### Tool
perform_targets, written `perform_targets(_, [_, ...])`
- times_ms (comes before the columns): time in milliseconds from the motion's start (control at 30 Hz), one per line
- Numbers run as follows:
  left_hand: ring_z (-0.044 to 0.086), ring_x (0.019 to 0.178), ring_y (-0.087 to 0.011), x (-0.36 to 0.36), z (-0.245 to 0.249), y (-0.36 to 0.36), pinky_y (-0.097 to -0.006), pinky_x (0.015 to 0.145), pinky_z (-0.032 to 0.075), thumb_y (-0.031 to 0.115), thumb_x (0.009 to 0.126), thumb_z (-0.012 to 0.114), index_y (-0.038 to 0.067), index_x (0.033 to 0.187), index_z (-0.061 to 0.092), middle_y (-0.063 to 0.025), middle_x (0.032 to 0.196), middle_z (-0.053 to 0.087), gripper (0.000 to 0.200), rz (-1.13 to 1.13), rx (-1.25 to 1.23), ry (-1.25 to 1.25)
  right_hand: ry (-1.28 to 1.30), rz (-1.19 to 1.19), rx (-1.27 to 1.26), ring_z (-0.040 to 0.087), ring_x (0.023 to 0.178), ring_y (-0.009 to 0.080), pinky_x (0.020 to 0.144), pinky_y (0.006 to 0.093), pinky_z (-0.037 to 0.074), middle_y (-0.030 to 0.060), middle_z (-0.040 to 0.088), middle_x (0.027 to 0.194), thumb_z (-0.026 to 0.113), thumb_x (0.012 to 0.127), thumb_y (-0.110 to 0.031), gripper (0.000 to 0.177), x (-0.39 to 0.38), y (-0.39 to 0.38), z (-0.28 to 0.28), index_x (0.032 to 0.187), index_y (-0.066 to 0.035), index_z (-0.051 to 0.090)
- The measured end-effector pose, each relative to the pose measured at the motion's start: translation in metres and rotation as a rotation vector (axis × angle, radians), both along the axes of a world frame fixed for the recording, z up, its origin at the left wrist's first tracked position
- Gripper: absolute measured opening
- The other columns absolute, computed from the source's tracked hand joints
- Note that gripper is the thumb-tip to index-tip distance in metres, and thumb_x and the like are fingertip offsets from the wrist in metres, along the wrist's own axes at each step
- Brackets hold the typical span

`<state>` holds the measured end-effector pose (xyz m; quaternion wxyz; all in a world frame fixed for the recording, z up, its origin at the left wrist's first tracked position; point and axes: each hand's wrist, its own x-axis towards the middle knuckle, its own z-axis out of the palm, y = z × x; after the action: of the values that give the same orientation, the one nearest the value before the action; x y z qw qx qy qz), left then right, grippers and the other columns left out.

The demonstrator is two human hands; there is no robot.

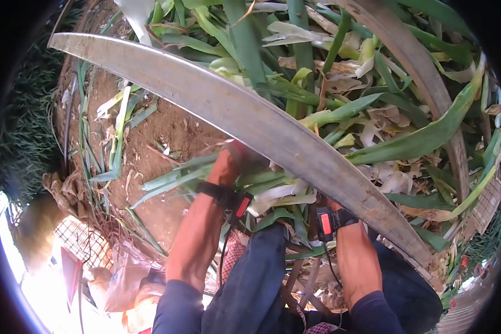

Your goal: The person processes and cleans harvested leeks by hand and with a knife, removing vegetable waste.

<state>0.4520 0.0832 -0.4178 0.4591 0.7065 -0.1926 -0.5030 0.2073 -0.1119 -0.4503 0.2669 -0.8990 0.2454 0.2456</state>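
Observation:
A long curved metal blade (250, 119) crosses the view from upper left to lower right, in front of both hands. My left hand (240, 153) shows only in part at the blade's lower edge, with some red at the wrist end. Its fingers are hidden behind the blade. Beside it lie green leek-like stalks (175, 181), with paler stalk ends (284, 199) between my forearms. Of my right hand (333, 205) just a sliver appears under the blade, its fingers covered. Whether either hand grips a stalk is hidden.
A heap of leafy green stalks (339, 111) and dry peelings fills the upper right, crossed by a curved wooden-looking bar (428, 83). Brown soil (161, 128) lies left. Both wrists carry strapped devices with cables. A woven sack-like piece (83, 239) sits lower left.

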Motion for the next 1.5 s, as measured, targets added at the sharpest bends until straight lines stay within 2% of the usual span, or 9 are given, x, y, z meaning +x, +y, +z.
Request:
perform_targets(333, [0.067, 0.101, -0.0214, -0.038, 0.069, -0.005, -0.0379, 0.096, 0.052, 0.026, 0.08, 0.083, 0.002, 0.119, 0.068, -0.0108, 0.116, 0.072, 0.048, 0.033, -0.152, 0.06, 0.158, 0.195, -0.004, 0.037, 0.148, 0.0327, 0.123, 0.0458, 0.028, 0.0168, 0.042, 0.159, 0.062, 0.094, -0.035, 0.059, 0.013, 0.034, 0.031, 0.148, -0.011, 0.052])
perform_targets(500, [0.064, 0.103, -0.017, -0.069, 0.08, 0.036, -0.0334, 0.093, 0.051, 0.017, 0.077, 0.087, 0.002, 0.131, 0.062, -0.0072, 0.119, 0.071, 0.061, 0.186, -0.077, 0.154, -0.241, -0.305, 0.542, 0.035, 0.148, 0.0346, 0.125, 0.044, 0.025, 0.0188, 0.039, 0.16, 0.074, 0.087, -0.043, 0.079, 0.007, 0.065, 0.039, 0.152, -0.008, 0.044])
perform_targets(567, [0.065, 0.1, -0.0159, -0.061, 0.103, 0.059, -0.0334, 0.09, 0.052, 0.014, 0.08, 0.084, 0.002, 0.13, 0.063, -0.0074, 0.118, 0.071, 0.056, 0.291, -0.036, 0.159, -0.331, -0.223, 0.636, 0.039, 0.145, 0.0331, 0.122, 0.0433, 0.028, 0.0185, 0.04, 0.159, 0.07, 0.089, -0.044, 0.077, 0.025, 0.076, 0.052, 0.153, -0.009, 0.043])
perform_targets(633, [0.064, 0.096, -0.0144, -0.057, 0.158, 0.063, -0.0327, 0.085, 0.053, 0.012, 0.082, 0.082, 0.001, 0.124, 0.064, -0.0068, 0.113, 0.072, 0.047, 0.372, -0.037, 0.173, -0.28, 0.294, 0.304, 0.048, 0.139, 0.0293, 0.117, 0.041, 0.038, 0.0179, 0.046, 0.156, 0.061, 0.095, -0.037, 0.065, 0.056, 0.091, 0.053, 0.152, -0.01, 0.045])
perform_targets(767, [0.065, 0.085, -0.0131, -0.045, 0.172, 0.131, -0.0311, 0.073, 0.054, 0.015, 0.087, 0.078, 0.0, 0.113, 0.065, -0.005, 0.1, 0.072, 0.033, 0.282, 0.08, -0.161, -0.764, 0.581, -0.164, 0.07, 0.109, 0.0274, 0.09, 0.0426, 0.055, 0.0106, 0.071, 0.126, 0.052, 0.096, -0.021, 0.034, 0.119, 0.146, 0.087, 0.122, -0.012, 0.071])
perform_targets(1000, [0.066, 0.086, -0.0129, -0.072, 0.161, 0.195, -0.0311, 0.075, 0.056, 0.012, 0.093, 0.072, 0.002, 0.109, 0.065, -0.0042, 0.102, 0.07, 0.02, 0.533, -0.02, -0.137, -0.527, 0.422, 0.221, 0.073, 0.087, 0.0375, 0.078, 0.0465, 0.057, 0.0177, 0.076, 0.097, 0.062, 0.089, -0.028, 0.025, 0.14, 0.189, 0.122, 0.094, -0.011, 0.079])
perform_targets(1100, [0.065, 0.092, -0.0123, -0.075, 0.221, 0.195, -0.0296, 0.079, 0.056, 0.01, 0.096, 0.067, 0.001, 0.114, 0.064, -0.0036, 0.104, 0.069, 0.02, 0.661, -0.144, 0.047, -0.503, 0.561, 0.21, 0.073, 0.087, 0.0385, 0.076, 0.0468, 0.057, 0.0196, 0.075, 0.095, 0.062, 0.088, -0.028, 0.026, 0.143, 0.206, 0.161, 0.095, -0.01, 0.079])
perform_targets(1267, [0.065, 0.099, -0.0147, -0.056, 0.291, 0.191, -0.031, 0.085, 0.055, 0.012, 0.098, 0.065, 0.0, 0.121, 0.062, -0.0061, 0.111, 0.068, 0.026, 0.67, -0.179, -0.18, -0.554, 0.196, 0.531, 0.072, 0.086, 0.0363, 0.078, 0.0466, 0.056, 0.021, 0.073, 0.092, 0.066, 0.086, -0.028, 0.027, 0.168, 0.238, 0.214, 0.094, -0.004, 0.075])
perform_targets(1500, [0.064, 0.108, -0.0181, 0.06, 0.477, 0.054, -0.0329, 0.092, 0.054, 0.015, 0.101, 0.061, -0.002, 0.131, 0.059, -0.0097, 0.12, 0.067, 0.035, 0.479, -0.44, -0.743, -0.894, -0.206, 0.412, 0.065, 0.1, 0.031, 0.088, 0.0424, 0.051, 0.0194, 0.065, 0.108, 0.064, 0.09, -0.036, 0.041, 0.234, -0.034, 0.407, 0.115, -0.003, 0.063])
